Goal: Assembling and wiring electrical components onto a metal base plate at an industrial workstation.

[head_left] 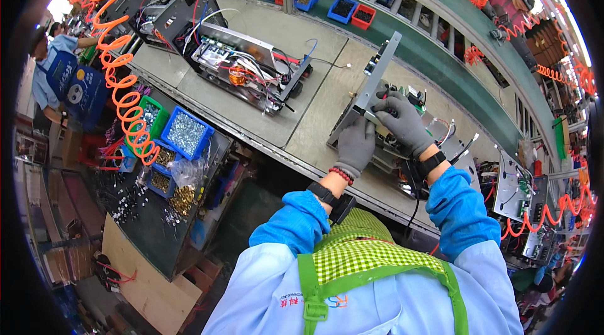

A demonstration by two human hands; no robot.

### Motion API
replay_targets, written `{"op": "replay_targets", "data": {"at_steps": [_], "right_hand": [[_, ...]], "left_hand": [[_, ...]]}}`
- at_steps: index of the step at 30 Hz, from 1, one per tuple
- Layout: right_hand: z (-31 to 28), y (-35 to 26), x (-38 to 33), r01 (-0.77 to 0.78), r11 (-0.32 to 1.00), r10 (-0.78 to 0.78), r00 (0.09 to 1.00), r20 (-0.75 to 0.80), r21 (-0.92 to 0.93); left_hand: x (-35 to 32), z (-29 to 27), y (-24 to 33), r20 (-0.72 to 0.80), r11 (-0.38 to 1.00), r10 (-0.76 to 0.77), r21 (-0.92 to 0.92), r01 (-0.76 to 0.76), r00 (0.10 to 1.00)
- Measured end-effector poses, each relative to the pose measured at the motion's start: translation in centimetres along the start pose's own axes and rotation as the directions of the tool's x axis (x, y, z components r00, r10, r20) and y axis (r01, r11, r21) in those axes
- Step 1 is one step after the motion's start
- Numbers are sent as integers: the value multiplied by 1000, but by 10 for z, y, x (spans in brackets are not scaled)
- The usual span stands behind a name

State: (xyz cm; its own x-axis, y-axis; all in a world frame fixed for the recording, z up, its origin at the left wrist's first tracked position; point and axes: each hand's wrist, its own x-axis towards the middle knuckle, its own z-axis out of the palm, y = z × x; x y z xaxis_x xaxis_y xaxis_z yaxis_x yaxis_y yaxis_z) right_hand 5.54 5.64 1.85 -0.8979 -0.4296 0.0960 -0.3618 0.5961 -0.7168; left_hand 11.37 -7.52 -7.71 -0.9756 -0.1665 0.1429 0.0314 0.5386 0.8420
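An electronic unit with a grey sheet-metal panel (pixel 375 76) stands on the bench in front of me, its circuit boards and wires to the right of the panel. My left hand (pixel 356 146), in a grey glove, is closed at the panel's lower part, beside a small black piece (pixel 358 110) at its edge. Just to the right, my right hand (pixel 402 121), gloved too, reaches over the boards with curled fingers against the panel's inner side. What its fingertips hold is hidden. White and red wires (pixel 448 128) stick out past my right hand.
Another open metal unit (pixel 242 74) lies to the left on the workbench (pixel 314 118). A blue screw bin (pixel 187 134) and a green bin (pixel 151 115) sit on a lower side table. Orange coiled hoses (pixel 116 58) hang at left. Small bins (pixel 342 10) line the far conveyor; co-workers stand beyond.
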Motion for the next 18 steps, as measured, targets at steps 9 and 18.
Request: {"op": "replay_targets", "data": {"at_steps": [9,18], "right_hand": [[-4,13,5,41,999,-38,991,127,-17],[-18,1,28,-8,974,77,953,294,-226]], "left_hand": [[-10,-23,1,68,985,-20,-168,31,998],[-3,-63,-2,-43,953,-234,-208,220,971]]}}
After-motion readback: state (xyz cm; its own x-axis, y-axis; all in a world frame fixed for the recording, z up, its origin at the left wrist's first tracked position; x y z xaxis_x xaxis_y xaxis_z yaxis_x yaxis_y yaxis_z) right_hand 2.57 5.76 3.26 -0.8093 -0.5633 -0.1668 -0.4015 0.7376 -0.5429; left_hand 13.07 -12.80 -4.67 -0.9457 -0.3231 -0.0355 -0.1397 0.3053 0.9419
